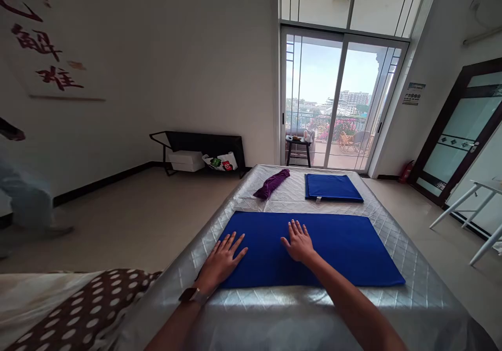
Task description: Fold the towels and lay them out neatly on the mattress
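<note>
A flat blue cloth mat lies spread across the near part of the bed, which has a shiny quilted cover. My left hand rests on the mat's left edge, palm down, fingers spread, with a watch on the wrist. Near the middle of the mat lies my right hand, palm down and open. Neither hand holds anything. Beyond the mat sit a folded blue cloth with a small white tag and a purple rolled cloth or pouch.
A brown polka-dot cloth is at lower left. By the wall stands a black folded frame with a white box. A person in light trousers is at far left. Sliding glass doors face me; a white-legged table stands right.
</note>
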The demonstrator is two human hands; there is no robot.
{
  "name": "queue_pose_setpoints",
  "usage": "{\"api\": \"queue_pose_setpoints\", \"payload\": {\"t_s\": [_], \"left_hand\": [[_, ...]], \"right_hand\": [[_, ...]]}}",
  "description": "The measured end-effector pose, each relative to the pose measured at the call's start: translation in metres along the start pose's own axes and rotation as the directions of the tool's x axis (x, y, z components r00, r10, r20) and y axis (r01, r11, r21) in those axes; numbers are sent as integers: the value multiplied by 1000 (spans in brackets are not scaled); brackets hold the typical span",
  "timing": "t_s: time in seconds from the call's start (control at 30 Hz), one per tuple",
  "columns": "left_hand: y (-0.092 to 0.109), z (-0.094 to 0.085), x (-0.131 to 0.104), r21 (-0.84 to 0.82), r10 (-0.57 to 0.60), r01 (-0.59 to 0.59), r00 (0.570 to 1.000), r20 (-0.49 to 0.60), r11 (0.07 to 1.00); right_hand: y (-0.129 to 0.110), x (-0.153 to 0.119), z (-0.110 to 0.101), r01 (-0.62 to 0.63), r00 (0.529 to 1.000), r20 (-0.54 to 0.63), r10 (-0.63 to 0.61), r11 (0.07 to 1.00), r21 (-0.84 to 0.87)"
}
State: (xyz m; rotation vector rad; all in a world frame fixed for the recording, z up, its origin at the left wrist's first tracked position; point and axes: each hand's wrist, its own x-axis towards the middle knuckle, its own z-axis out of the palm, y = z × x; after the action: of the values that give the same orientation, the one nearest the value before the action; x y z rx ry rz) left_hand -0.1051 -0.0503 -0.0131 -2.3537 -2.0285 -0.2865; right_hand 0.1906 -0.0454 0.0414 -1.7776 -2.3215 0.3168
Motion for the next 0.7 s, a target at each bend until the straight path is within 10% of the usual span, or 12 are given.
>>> {"api": "queue_pose_setpoints", "payload": {"t_s": [0.2,0.4,0.53,0.7], "left_hand": [[5,-5,-1,-10,-9,9,1000,-3,1000],[4,-4,0,21,-19,19,1000,8,1000],[4,-7,1,14,-42,41,999,34,999],[8,-14,0,14,-50,49,996,78,999]], "right_hand": [[6,-11,2,-24,996,90,23,1000,14],[120,-61,-23,-297,954,16,301,948,-118],[195,-104,-40,-533,842,-202,500,830,-165],[225,-134,-58,-595,794,-274,542,785,-171]]}}
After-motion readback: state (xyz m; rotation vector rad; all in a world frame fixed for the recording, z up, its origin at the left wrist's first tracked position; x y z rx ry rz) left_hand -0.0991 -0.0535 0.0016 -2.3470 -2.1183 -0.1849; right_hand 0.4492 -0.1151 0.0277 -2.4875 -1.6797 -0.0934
